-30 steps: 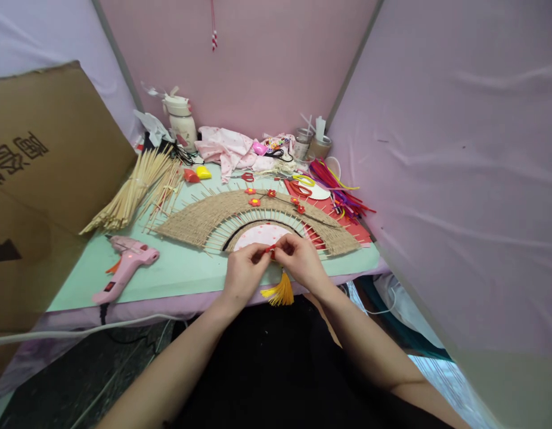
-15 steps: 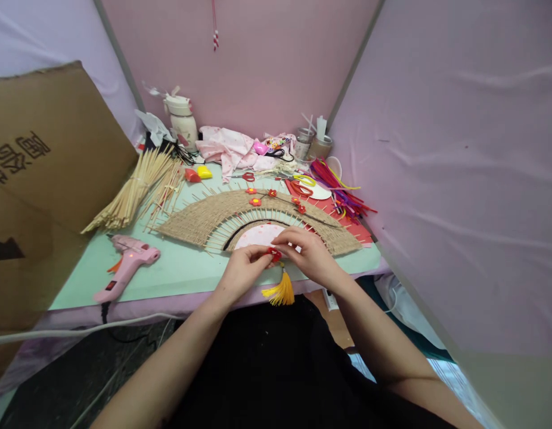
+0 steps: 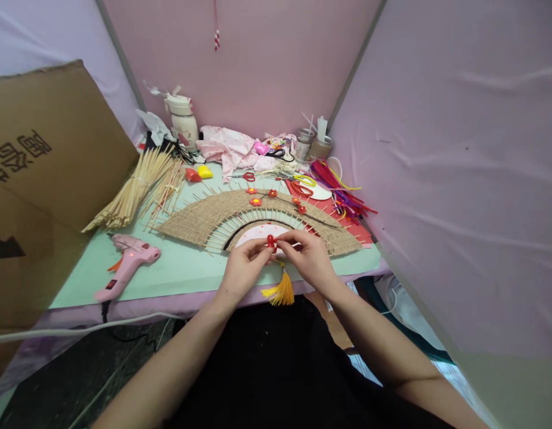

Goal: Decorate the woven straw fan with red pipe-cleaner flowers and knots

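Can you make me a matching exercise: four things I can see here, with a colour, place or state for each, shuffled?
1. glue gun
2. tassel
3. small red piece
4. bottle

A. at the fingertips of the left hand and right hand
B. standing upright towards the back
C. pink, lying down
D. yellow

Pairs: 1-C, 2-D, 3-A, 4-B

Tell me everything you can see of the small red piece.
The red piece is small, bright and slightly shiny, with rounded, petal-like lobes; its material is unclear. The left hand pinches it; the right hand has its fingertips at the other side. In view it overlaps the woven fan's pale centre, above the yellow tassel; any link between them is unclear.
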Demonstrator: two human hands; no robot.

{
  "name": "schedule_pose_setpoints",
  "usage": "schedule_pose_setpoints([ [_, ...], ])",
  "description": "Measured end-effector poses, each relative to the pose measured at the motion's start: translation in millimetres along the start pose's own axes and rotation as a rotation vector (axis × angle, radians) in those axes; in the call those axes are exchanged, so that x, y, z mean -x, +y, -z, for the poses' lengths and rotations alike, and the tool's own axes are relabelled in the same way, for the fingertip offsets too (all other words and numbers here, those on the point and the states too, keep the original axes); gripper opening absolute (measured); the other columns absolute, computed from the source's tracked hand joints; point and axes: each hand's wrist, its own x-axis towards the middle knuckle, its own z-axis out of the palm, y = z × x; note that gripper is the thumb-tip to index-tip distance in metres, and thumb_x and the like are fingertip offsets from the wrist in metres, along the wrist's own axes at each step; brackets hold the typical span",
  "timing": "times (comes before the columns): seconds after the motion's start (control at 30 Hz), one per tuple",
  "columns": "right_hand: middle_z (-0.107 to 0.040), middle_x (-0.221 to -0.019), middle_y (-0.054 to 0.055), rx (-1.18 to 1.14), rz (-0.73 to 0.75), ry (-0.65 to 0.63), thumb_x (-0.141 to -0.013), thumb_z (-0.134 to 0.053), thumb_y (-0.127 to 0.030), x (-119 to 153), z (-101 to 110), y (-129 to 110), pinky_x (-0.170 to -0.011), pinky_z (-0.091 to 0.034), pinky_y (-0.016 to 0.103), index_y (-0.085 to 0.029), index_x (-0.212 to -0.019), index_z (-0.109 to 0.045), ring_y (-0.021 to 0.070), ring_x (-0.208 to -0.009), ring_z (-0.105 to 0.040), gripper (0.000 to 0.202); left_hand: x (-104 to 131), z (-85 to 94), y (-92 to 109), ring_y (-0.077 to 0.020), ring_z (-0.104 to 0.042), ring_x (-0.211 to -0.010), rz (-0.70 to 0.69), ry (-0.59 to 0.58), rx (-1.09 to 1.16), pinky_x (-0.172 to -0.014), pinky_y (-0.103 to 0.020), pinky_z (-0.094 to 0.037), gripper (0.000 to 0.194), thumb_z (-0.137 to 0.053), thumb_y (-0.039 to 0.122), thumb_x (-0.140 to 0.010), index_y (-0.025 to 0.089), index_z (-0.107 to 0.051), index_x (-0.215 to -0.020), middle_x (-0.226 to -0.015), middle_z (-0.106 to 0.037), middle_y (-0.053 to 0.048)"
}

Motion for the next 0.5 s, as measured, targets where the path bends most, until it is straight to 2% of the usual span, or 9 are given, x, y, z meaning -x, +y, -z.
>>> schedule_pose_setpoints([
  [0.13, -0.071, -0.081, 0.004, -0.150, -0.099, -0.003, -0.080, -0.057, -0.026, 3.0, -7.5, 1.8, -0.069, -0.051, 0.028, -0.019, -0.082, -0.069, 0.0168, -0.073, -0.065, 0.014, 2.2, 1.0, -0.7, -0.0175, -0.068, -0.074, -0.051, 0.059, -0.008, -0.074, -0.031, -0.055, 0.024, -0.066, 0.030, -0.073, 0.017, -0.071, -0.092, -0.090, -0.073, -0.006],
  [0.27, -0.071, -0.080, 0.004, -0.208, -0.129, -0.043, -0.078, -0.058, -0.023, 2.9, -8.0, 3.4, -0.068, -0.052, 0.027, -0.018, -0.082, -0.069, 0.0162, -0.073, -0.066, 0.013, 4.1, 3.5, 1.1, -0.0171, -0.068, -0.073, -0.107, 0.043, -0.124, -0.073, -0.028, -0.054, 0.019, -0.065, 0.027, -0.074, 0.017, -0.073, -0.087, -0.082, -0.073, -0.005],
  [0.5, -0.071, -0.084, 0.004, -0.100, -0.047, -0.077, -0.079, -0.061, -0.025, 1.0, 0.1, 0.5, -0.068, -0.051, 0.027, -0.018, -0.085, -0.067, 0.0151, -0.075, -0.064, 0.011, 3.3, 3.9, -0.3, -0.0168, -0.067, -0.073, -0.106, 0.000, -0.210, -0.073, -0.028, -0.052, 0.018, -0.062, 0.026, -0.074, 0.016, -0.072, -0.085, -0.081, -0.073, -0.005],
])
